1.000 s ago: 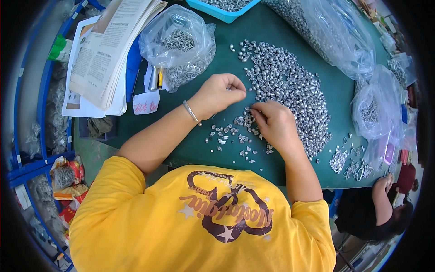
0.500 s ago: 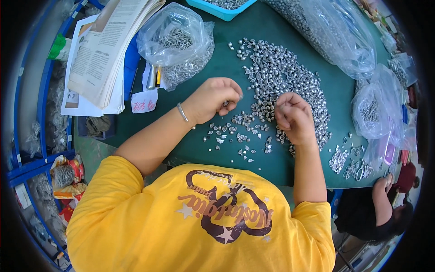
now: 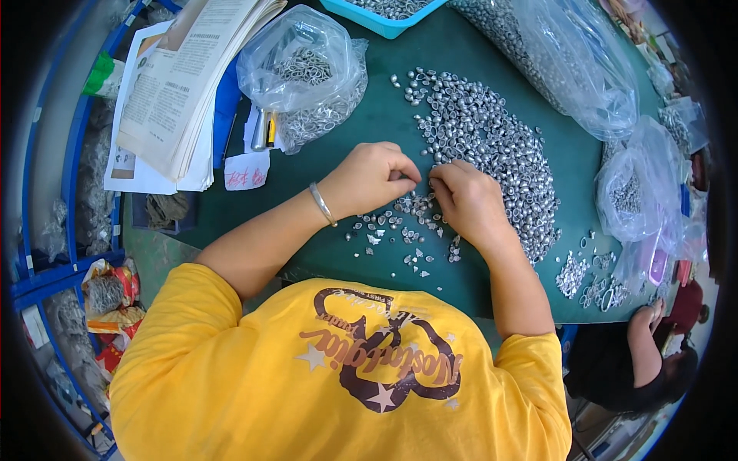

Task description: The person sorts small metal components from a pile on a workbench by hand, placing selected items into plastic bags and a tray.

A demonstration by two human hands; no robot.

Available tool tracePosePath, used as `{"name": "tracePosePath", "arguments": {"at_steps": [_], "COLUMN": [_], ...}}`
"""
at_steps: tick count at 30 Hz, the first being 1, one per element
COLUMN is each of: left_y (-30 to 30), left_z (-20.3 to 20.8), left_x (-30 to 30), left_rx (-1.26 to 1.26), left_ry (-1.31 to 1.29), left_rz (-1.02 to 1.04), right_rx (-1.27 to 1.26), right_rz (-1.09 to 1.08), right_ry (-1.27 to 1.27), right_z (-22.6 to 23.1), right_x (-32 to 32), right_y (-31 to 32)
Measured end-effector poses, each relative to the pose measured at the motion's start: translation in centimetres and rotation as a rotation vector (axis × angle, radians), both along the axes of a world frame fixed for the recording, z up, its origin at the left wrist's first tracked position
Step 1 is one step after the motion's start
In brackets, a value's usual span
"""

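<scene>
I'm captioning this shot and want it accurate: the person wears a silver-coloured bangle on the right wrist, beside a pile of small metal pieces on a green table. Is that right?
Not quite: the head view shows the silver-coloured bangle at the wrist of the left hand. The pile of small metal pieces is on a green table.

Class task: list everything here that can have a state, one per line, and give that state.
Left hand: curled, hold unclear
Right hand: curled, hold unclear
Bracelet: worn
Metal pieces: loose, heaped on the table
Left bag: holding metal loops
Large bag: lying, metal pieces inside
Tray: holding metal pieces
Papers: stacked
</scene>
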State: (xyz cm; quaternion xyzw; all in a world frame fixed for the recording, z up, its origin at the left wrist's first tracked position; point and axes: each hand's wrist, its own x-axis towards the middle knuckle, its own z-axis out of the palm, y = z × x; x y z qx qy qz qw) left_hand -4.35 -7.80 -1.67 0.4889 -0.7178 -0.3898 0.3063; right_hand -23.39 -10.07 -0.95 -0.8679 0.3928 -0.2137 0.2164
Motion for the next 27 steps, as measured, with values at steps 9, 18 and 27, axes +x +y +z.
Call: {"name": "tracePosePath", "arguments": {"at_steps": [9, 18, 27], "left_y": [0.2, 0.9, 1.3], "left_z": [-0.4, 0.0, -0.8], "left_x": [-0.3, -0.3, -0.8], "left_rx": [0.057, 0.230, -0.168], "left_ry": [0.036, 0.260, -0.112], "left_rz": [0.004, 0.113, 0.083], "right_rx": [1.301, 0.064, -0.018], "right_rz": [-0.198, -0.023, -0.046], "right_ry": [-1.170, -0.035, 0.006], "right_z": [1.2, 0.1, 0.2], "right_x": [-3.7, -0.8, -1.5], "right_y": [0.3, 2.8, 3.0]}}
